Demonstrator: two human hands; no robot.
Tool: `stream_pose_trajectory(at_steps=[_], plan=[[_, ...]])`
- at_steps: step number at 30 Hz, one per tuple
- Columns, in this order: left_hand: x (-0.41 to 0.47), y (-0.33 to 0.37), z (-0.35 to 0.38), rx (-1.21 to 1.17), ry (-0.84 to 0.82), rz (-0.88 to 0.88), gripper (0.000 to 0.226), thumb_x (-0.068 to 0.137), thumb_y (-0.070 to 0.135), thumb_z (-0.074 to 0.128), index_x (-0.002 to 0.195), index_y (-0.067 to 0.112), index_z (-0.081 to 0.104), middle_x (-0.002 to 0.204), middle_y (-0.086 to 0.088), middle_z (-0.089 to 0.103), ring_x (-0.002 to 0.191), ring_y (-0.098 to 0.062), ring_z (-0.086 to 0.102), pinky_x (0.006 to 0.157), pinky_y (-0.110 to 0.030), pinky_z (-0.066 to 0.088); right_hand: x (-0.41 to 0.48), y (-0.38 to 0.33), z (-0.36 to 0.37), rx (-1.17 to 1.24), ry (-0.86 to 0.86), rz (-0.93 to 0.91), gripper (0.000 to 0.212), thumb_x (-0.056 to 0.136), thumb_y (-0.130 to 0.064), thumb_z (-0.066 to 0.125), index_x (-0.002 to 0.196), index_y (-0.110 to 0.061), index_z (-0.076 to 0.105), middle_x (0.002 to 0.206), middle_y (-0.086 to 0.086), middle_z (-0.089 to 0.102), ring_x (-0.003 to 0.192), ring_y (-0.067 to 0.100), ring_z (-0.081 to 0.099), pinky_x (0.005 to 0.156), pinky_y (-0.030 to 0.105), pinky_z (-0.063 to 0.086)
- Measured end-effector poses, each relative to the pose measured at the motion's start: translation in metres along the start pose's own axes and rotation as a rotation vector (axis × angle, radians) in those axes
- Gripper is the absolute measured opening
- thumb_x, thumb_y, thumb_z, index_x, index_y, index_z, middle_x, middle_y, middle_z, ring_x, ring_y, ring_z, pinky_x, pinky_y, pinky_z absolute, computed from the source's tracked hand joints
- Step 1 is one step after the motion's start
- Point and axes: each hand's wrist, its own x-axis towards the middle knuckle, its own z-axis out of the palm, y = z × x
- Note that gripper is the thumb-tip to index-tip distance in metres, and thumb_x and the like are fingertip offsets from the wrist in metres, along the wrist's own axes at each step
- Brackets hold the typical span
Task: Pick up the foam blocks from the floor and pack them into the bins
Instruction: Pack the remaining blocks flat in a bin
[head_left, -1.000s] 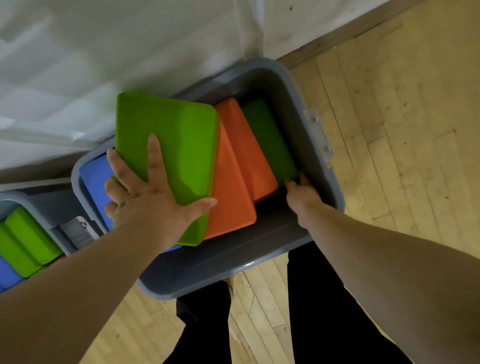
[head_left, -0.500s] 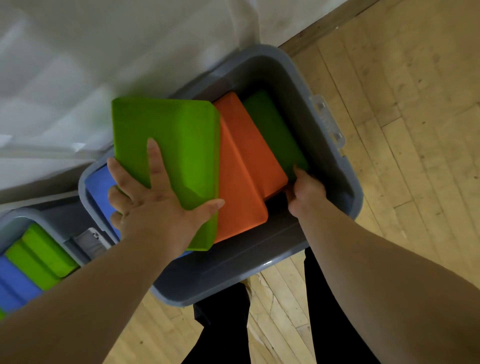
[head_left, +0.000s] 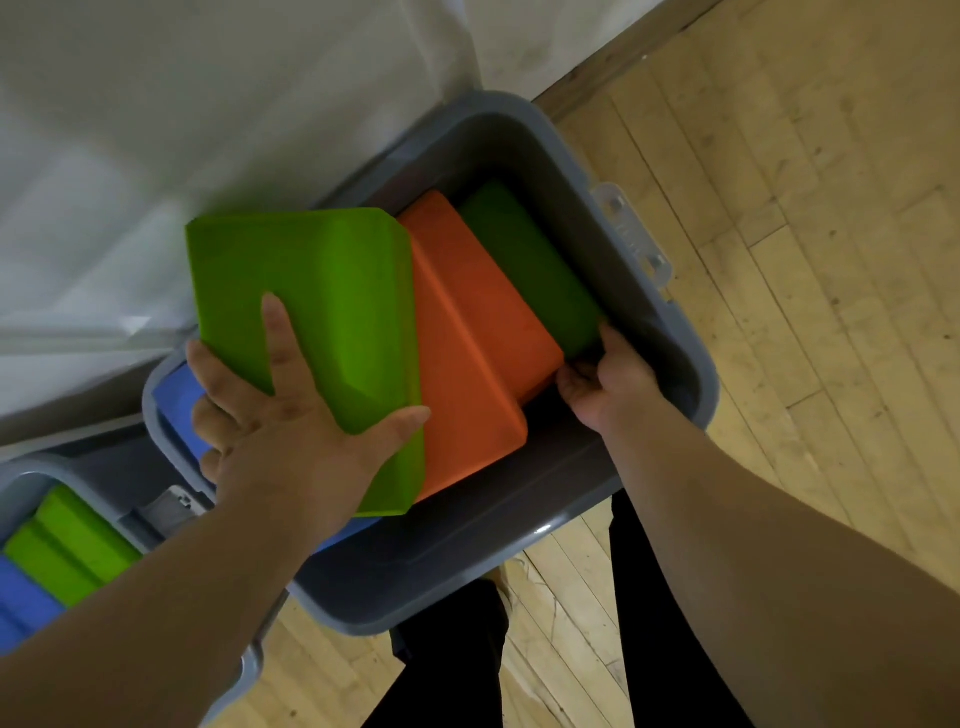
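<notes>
Packing: both hands at one bin

We hold a bright green rectangular foam block (head_left: 311, 291) in our left hand (head_left: 291, 431). The index finger lies flat on top, the thumb crosses its near corner, and the other fingers wrap its left edge. The block tilts over the left half of a grey plastic bin (head_left: 509, 150), above a blue foam block (head_left: 174, 400) by the left wall. Next come an orange foam block (head_left: 467, 410), a second orange foam block (head_left: 483, 291) and a dark green foam block (head_left: 530, 265) towards the right wall. Our right hand (head_left: 613, 379) reaches inside, fingers curled at the near ends of these last two. We cannot tell whether it grips either. A second grey bin (head_left: 26, 470) on the left holds more green blocks (head_left: 72, 545) and blue ones.
</notes>
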Motion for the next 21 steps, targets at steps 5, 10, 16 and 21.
stream_pose_trajectory(at_steps=[5, 10, 16, 21], plan=[[0.000, 0.001, 0.001, 0.007, -0.015, -0.011, 0.139, 0.039, 0.101, 0.042, 0.136, 0.054, -0.046, 0.160, -0.014, -0.036, 0.147, -0.051, 0.008, 0.111, -0.066, 0.027, 0.011, -0.006, 0.005, -0.025, 0.000, 0.069, 0.031, 0.096, -0.048, 0.066, 0.107, -0.019, 0.061, 0.117, 0.016, 0.065, 0.104, 0.031, 0.067, 0.096, 0.046, 0.056], [0.000, 0.003, 0.002, 0.019, -0.013, -0.017, 0.139, 0.039, 0.101, 0.041, 0.134, 0.053, -0.048, 0.160, -0.016, -0.035, 0.146, -0.052, 0.008, 0.111, -0.066, 0.027, 0.019, -0.013, 0.008, -0.069, 0.021, 0.139, 0.042, 0.091, -0.053, 0.070, 0.116, -0.019, 0.065, 0.114, 0.014, 0.069, 0.101, 0.031, 0.069, 0.091, 0.044, 0.057], [0.000, 0.004, 0.003, 0.021, -0.001, -0.018, 0.137, 0.038, 0.101, 0.039, 0.132, 0.055, -0.049, 0.160, -0.017, -0.034, 0.146, -0.052, 0.008, 0.111, -0.067, 0.026, 0.019, -0.016, 0.013, -0.082, -0.008, 0.168, 0.029, 0.091, -0.039, 0.069, 0.113, -0.020, 0.069, 0.101, 0.001, 0.073, 0.085, 0.017, 0.068, 0.077, 0.025, 0.051], [0.000, 0.005, 0.000, 0.022, 0.002, -0.024, 0.139, 0.038, 0.101, 0.038, 0.137, 0.053, -0.046, 0.161, -0.019, -0.032, 0.145, -0.052, 0.011, 0.111, -0.066, 0.027, 0.006, -0.013, 0.021, 0.015, 0.015, 0.176, 0.022, 0.094, -0.027, 0.063, 0.116, -0.026, 0.069, 0.105, -0.005, 0.074, 0.091, 0.012, 0.070, 0.075, 0.021, 0.052]])
